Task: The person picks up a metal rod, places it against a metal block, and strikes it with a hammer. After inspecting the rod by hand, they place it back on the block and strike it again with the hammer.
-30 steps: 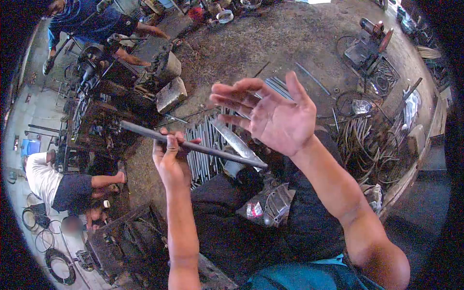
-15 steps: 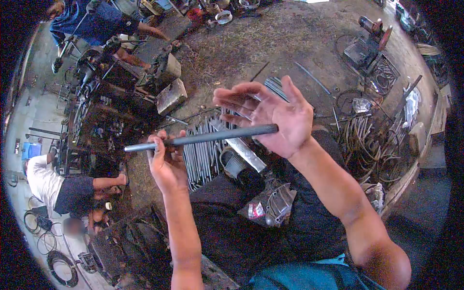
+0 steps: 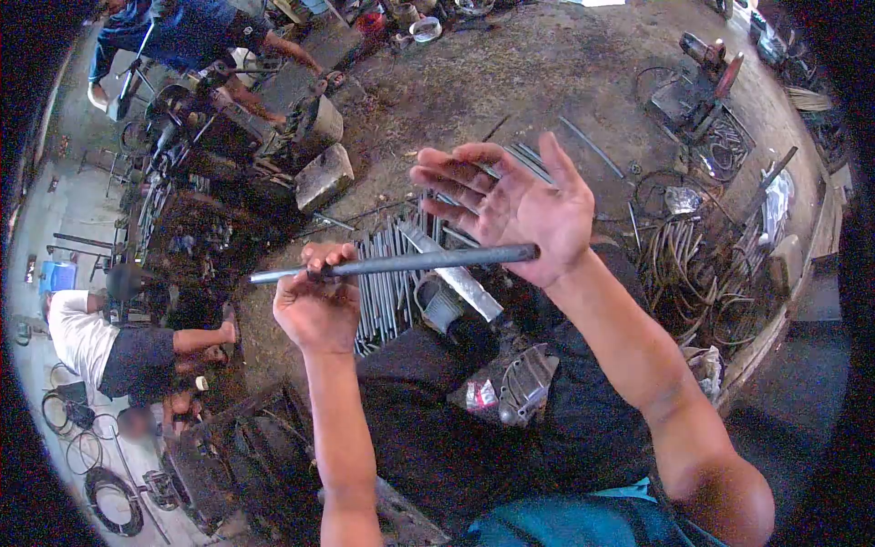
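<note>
A long grey metal rod (image 3: 428, 261) lies nearly level across the view, thinner at its left end. My left hand (image 3: 317, 301) has its fingers closed round the rod near that thinner end. A dark band sits on the rod by these fingers. My right hand (image 3: 524, 205) is open, palm toward me and fingers spread to the left. The rod's right end is in front of the heel of that palm; whether it touches cannot be made out. Below the rod, many similar rods (image 3: 375, 301) lie side by side on the floor, with a flat metal bar (image 3: 465, 284) across them.
A grey metal casting (image 3: 529, 383) rests by my legs. Coiled cables or hoses (image 3: 693, 273) lie at right, below a cut-off machine (image 3: 711, 68). A concrete block (image 3: 325, 178) stands at upper left. Two people, one in a dark blue shirt (image 3: 182, 41) and one in a white shirt (image 3: 80, 328), are at left.
The rod has shifted slightly to the right and its right end sits a little lower. My left hand's fingers have curled further round it. My right hand stays open.
</note>
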The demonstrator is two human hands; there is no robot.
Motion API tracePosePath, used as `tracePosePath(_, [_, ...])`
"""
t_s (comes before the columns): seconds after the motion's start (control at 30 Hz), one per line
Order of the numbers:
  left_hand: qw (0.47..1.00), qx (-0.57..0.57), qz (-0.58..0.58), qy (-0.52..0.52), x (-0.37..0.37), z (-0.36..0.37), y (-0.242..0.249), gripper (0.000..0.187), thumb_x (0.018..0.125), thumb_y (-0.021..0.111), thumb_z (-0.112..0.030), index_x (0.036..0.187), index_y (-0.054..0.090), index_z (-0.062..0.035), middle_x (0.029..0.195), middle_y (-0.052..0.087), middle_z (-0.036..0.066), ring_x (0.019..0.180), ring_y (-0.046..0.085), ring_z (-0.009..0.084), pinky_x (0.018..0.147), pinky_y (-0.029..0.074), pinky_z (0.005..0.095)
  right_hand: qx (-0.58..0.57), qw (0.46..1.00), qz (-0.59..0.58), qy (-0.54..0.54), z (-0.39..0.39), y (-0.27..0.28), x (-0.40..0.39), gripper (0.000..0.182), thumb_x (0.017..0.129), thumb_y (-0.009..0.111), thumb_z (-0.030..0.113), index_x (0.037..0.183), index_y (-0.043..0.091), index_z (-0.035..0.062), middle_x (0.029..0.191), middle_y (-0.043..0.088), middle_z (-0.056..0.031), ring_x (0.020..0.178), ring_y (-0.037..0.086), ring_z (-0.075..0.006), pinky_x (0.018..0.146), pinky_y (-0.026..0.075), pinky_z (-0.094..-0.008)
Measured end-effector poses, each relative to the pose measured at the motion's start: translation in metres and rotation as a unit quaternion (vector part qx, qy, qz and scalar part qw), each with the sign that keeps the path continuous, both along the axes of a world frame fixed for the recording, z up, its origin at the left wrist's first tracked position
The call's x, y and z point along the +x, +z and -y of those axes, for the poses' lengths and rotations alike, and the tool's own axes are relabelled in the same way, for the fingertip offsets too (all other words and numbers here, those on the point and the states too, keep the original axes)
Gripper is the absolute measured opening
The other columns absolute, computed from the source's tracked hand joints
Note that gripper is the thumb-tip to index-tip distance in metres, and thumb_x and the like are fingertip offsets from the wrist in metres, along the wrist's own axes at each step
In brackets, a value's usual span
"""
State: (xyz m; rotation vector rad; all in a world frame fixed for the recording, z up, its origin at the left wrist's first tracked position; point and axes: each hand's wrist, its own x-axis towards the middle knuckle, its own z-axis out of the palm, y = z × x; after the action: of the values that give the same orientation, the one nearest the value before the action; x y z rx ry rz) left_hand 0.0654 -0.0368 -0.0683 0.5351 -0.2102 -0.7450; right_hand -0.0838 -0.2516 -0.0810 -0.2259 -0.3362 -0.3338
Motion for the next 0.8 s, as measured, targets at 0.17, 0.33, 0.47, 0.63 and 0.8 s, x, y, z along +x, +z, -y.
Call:
tracePosePath(0.17, [0.993,-0.001,-0.096,0.074,-0.013,0.009,0.012,0.028,0.076,0.055,-0.012,0.098,0.049,0.0024,0.099,0.053,0.017,0.095,0.054,0.0339,0.104,0.039,0.0500,-0.002,0.999,-0.047,-0.003,-0.010,-0.006,0.007,0.065,0.094,0.035,0.055,0.118,0.057,-0.0016,0.131,0.053,-0.0247,0.126,0.047,-0.0369,0.107,0.034,-0.0480])
tracePosePath(0.33, [0.991,0.097,-0.089,0.006,-0.016,0.023,-0.001,0.019,0.088,0.050,-0.017,0.097,0.052,-0.0001,0.110,0.055,0.020,0.103,0.054,0.0374,0.102,0.040,0.0513,-0.137,0.965,-0.222,-0.019,-0.047,-0.028,0.021,0.048,0.094,0.044,0.043,0.107,0.059,-0.0003,0.115,0.063,-0.0168,0.108,0.060,-0.0257,0.094,0.045,-0.0397])
tracePosePath(0.47, [0.985,0.158,-0.074,0.001,-0.006,0.019,-0.026,0.017,0.092,0.048,-0.018,0.094,0.051,-0.0016,0.099,0.057,0.016,0.095,0.056,0.0324,0.091,0.046,0.0469,-0.274,0.891,-0.360,-0.037,-0.090,-0.043,0.024,0.017,0.090,0.057,0.017,0.102,0.059,0.0044,0.091,0.063,-0.0041,0.086,0.057,-0.0125,0.075,0.045,-0.0289])
tracePosePath(0.63, [0.957,0.284,-0.026,0.058,0.010,0.015,-0.053,0.019,0.095,0.048,-0.021,0.099,0.050,-0.0023,0.078,0.055,0.007,0.061,0.048,0.0169,0.055,0.042,0.0310,-0.375,0.840,-0.380,-0.095,-0.118,-0.064,0.036,0.037,0.071,0.067,0.001,0.106,0.056,0.0000,0.097,0.061,-0.0128,0.094,0.058,-0.0203,0.084,0.044,-0.0307])
tracePosePath(0.8, [0.928,0.357,0.075,0.078,0.034,0.022,-0.062,0.006,0.098,0.045,-0.016,0.097,0.045,-0.0099,0.076,0.052,0.003,0.053,0.043,0.0103,0.044,0.036,0.0265,-0.462,0.802,-0.376,-0.046,-0.113,-0.077,0.058,0.033,0.075,0.060,-0.002,0.108,0.056,-0.0045,0.100,0.062,-0.0109,0.091,0.059,-0.0183,0.080,0.047,-0.0324])
